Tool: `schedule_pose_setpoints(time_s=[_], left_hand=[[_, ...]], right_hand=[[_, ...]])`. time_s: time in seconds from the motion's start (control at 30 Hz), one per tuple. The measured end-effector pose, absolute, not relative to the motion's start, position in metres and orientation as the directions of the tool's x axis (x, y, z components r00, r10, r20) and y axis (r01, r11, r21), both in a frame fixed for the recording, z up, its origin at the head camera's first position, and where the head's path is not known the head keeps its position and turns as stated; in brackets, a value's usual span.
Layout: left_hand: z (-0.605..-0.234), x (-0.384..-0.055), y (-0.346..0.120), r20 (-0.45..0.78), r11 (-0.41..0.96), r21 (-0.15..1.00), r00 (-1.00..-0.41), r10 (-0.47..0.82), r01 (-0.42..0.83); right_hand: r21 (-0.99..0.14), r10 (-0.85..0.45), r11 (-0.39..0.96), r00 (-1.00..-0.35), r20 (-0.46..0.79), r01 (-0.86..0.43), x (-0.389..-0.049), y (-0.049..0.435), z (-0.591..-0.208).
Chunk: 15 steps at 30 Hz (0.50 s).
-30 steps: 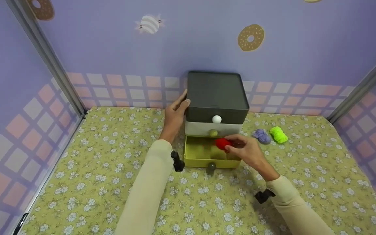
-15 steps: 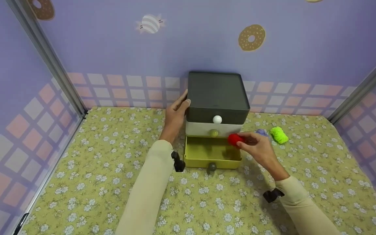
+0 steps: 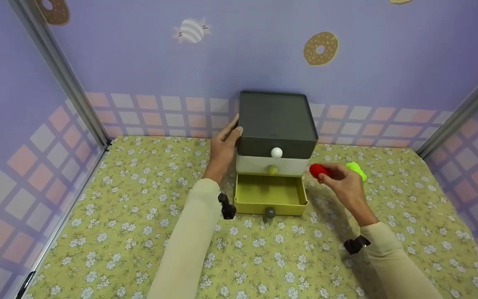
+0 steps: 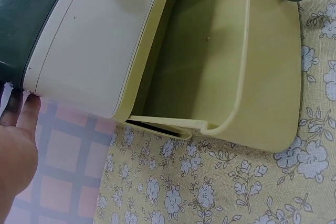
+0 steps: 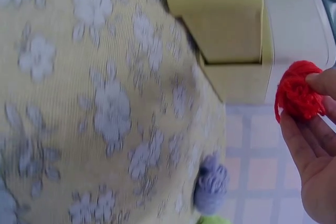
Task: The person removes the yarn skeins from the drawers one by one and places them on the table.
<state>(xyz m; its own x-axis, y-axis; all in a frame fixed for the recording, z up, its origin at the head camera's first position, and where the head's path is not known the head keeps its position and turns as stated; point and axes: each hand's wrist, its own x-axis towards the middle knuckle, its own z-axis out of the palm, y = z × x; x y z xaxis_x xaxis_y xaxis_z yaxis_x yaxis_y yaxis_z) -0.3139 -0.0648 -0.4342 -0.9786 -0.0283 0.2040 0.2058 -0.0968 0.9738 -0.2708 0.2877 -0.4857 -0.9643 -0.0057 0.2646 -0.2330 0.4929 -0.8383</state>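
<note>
A small drawer unit (image 3: 278,116) stands against the back wall, with a dark top tier, a white middle tier and a yellow-green bottom tier. Its bottom drawer (image 4: 210,40) is pulled out, and nothing lies inside. My left hand (image 3: 222,147) rests against the unit's left side, fingers along the dark and white tiers. To the right of the drawer, my right hand (image 3: 345,185) pinches a red ball of yarn (image 5: 300,92) between thumb and fingers, above the tablecloth. A purple ball of yarn (image 5: 211,184) lies on the cloth, hidden behind my right hand in the head view.
A neon yellow-green ball of yarn (image 3: 356,170) lies on the flowered tablecloth (image 3: 139,232), right of the unit. Purple walls with a checked border enclose the table at the back and both sides. The open drawer's dark knob (image 3: 269,213) sticks out toward me.
My right hand has carried the red ball of yarn from over the open drawer out to the right, past the drawer's side. My left hand stays at the unit.
</note>
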Motion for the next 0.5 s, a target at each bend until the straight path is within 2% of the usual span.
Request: schedule_pose_setpoints(time_s=[0.27,0.5], left_hand=[[-0.433,-0.313,-0.064,0.199,-0.103,0.974,-0.98,-0.026,0.201],[-0.434,-0.314,-0.064,0.196,-0.107,0.974,-0.98,-0.03,0.199]], right_hand=[[-0.82,0.099,0.545,-0.958,0.268,-0.173,-0.281,0.307,-0.486],[-0.778,0.139,0.605,-0.939,0.315,-0.171,-0.291,0.319,-0.487]])
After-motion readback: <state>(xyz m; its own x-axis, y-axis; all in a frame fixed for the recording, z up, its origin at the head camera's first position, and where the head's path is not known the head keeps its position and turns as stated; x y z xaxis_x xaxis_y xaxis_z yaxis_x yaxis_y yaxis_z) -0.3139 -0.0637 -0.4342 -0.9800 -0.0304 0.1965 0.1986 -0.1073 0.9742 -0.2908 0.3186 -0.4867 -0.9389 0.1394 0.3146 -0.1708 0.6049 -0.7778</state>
